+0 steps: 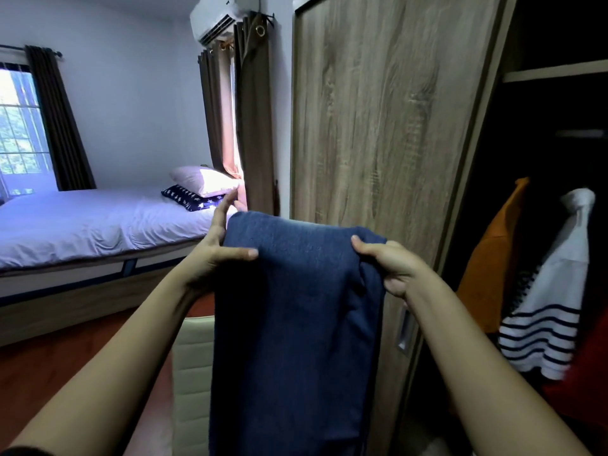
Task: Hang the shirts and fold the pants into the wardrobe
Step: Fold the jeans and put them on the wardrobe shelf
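1. You are holding the blue pants [296,324] up in front of you at chest height, folded over at the top so the doubled cloth is hanging straight down toward 6 o'clock.
2. Your left hand [214,255] is pinching the top left corner: the thumb is pressing across the front of the cloth, while the fingers behind are spreading partly open toward 12 o'clock.
3. Your right hand [391,268] is closing tightly around the top right edge, bunching the cloth there inside a curled fist.
4. Gripping both top corners is keeping the fold line level and letting gravity pull the cloth flat, which I judge is readying it for another fold.
5. The wardrobe [378,126] is standing just behind the pants, its wooden sliding door at 12 o'clock and the open, dark compartment at 3 o'clock.
6. Inside it, a striped white shirt [552,291] and an orange garment [493,258] are already hanging, so the pants look like the work in hand.
7. The bed [82,225] is lying well apart at 9 o'clock, with a pale chair back [194,357] showing just below your left forearm.
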The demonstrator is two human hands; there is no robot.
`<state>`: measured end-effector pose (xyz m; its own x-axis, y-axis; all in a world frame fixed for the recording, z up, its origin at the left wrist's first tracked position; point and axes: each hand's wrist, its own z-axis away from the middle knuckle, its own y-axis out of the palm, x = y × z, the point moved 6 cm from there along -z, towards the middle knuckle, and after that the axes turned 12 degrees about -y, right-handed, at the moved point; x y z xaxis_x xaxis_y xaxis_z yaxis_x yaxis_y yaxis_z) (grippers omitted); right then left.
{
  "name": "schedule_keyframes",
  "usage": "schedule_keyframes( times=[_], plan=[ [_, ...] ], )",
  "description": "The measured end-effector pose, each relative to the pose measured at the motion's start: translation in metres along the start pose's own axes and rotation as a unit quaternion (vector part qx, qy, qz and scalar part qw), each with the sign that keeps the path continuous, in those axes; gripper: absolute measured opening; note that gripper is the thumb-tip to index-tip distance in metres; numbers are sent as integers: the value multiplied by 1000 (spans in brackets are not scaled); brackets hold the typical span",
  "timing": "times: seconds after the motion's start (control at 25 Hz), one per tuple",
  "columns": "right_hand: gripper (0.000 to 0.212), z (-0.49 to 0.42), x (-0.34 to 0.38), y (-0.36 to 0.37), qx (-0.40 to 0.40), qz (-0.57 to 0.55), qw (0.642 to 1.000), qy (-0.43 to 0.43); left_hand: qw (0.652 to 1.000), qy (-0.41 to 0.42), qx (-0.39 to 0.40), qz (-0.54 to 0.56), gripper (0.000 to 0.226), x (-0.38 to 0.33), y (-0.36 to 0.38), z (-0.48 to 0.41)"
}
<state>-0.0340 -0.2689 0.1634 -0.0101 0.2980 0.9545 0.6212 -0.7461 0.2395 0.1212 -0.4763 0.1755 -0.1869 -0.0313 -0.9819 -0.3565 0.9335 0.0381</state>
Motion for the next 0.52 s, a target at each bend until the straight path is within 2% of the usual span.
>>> schedule_keyframes(
  times=[0.08, 0.16, 0.2, 0.36, 0.4, 0.52],
  plan=[
    [19, 6, 4, 1, 62, 22, 998, -16, 999, 28, -8, -42, 92, 0, -3, 4],
    [44, 14, 7, 4, 132, 27, 989, -53, 997, 42, -27, -52, 79, -1, -9, 9],
    [52, 17, 9, 4, 143, 16, 987, -71, 997, 42, -23, -60, 76, -3, -11, 11],
    [62, 14, 13, 2, 102, -27, 987, -118, 974, 33, 19, -225, 88, -15, -12, 15],
    [70, 13, 15, 2, 95, -23, 988, -119, 968, 28, 13, -249, 90, -18, -11, 14],
    [113, 13, 14, 1, 115, 21, 987, -110, 958, 52, -38, -280, 82, -23, -8, 12]
  ],
)
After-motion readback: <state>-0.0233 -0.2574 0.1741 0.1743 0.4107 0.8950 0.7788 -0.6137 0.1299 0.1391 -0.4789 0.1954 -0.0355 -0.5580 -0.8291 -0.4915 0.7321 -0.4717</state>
